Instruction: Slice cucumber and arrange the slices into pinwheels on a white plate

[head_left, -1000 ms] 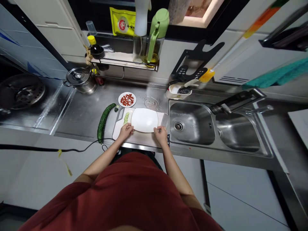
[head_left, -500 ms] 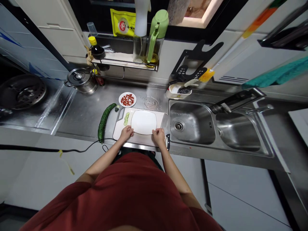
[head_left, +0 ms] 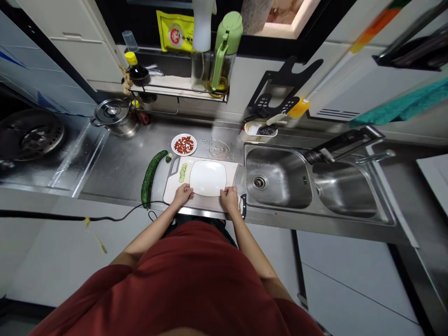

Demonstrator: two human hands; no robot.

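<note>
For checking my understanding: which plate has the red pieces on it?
The small round plate behind the cutting board holds them; the larger square plate on the board has none.

Kitchen, seen from above. Cream wall cabinet upper left; brightly lit opening top centre. Steel countertop crosses mid-frame, double sink right. White base cabinets lower right; dark floor lower-left corner.

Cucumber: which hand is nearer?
Left. The left hand rests on the cutting board, right of the cucumber; the right hand is farther right, at the edge of the white plate.
</note>
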